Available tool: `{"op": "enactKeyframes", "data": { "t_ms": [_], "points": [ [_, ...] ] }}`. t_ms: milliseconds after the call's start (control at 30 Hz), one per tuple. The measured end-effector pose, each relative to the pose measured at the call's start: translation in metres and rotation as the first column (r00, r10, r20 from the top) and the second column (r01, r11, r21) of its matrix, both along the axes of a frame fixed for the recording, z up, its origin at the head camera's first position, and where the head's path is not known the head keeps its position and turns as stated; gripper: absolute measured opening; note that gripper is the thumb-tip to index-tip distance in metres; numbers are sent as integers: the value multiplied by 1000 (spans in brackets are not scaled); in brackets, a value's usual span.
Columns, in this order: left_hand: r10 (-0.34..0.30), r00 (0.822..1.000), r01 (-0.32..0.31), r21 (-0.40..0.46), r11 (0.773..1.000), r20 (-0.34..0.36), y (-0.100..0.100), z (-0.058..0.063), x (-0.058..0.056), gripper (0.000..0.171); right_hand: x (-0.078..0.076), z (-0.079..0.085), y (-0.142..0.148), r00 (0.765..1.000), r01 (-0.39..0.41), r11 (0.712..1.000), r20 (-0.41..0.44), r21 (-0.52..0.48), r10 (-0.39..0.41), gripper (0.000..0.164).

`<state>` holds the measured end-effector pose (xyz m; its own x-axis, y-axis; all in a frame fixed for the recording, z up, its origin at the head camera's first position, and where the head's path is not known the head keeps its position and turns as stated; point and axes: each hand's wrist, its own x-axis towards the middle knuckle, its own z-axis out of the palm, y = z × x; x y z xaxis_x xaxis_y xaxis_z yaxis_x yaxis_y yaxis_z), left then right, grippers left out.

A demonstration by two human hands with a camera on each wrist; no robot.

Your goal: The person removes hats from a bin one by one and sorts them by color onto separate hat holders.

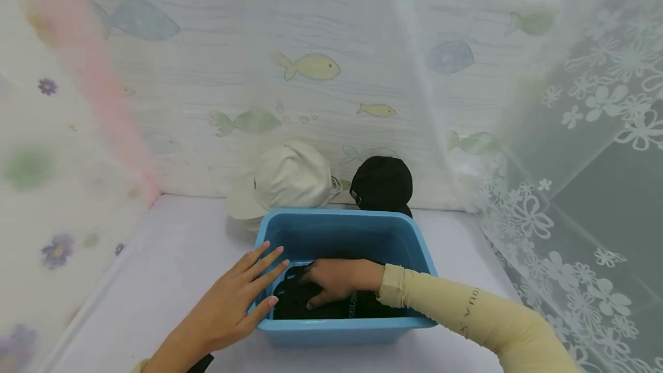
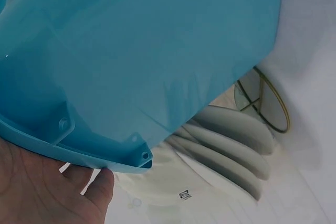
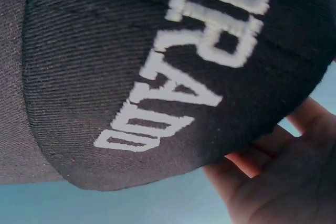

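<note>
A blue plastic bin (image 1: pixel 342 332) stands on the white surface in front of me. My left hand (image 1: pixel 233 298) rests on the bin's left rim, its fingers straight and spread. Reaching into the bin, my right hand (image 1: pixel 334 280) grips a black cap (image 3: pixel 89 72) with raised white lettering on it. In the right wrist view, the fingers go behind the cap's edge and their tips are hidden. More black fabric lies low in the bin, and how many caps it belongs to I cannot tell.
Behind the bin sits a stack of off-white caps (image 1: pixel 292 177), with several brims (image 2: pixel 231 145) showing in the left wrist view. To its right is another black cap (image 1: pixel 382 183). A fish-print curtain (image 1: pixel 311 96) hangs at the back, and flowered netting (image 1: pixel 564 281) hangs on the right.
</note>
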<state>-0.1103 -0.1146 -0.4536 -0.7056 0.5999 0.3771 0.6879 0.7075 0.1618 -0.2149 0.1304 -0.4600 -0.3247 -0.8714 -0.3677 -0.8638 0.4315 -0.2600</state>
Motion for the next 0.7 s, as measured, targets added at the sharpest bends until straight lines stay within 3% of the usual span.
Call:
{"op": "enactKeyframes", "data": {
  "t_ms": [300, 567, 700],
  "points": [
    [-19, 1000, 19, 1, 1000, -21, 0, 0, -2, 56, 3, 0, 0, 999, 33, 999, 21, -21, -32, 50],
    [-9, 1000, 9, 11, 1000, 2, 0, 0, -1, 55, 0, 14, 8, 994, 36, 991, 106, -126, -23, 38],
    [-7, 1000, 6, 22, 1000, 10, 1, 0, -1, 55, 2, 19, 17, 991, 54, 987, 130, -149, -34, 40]
  ]
}}
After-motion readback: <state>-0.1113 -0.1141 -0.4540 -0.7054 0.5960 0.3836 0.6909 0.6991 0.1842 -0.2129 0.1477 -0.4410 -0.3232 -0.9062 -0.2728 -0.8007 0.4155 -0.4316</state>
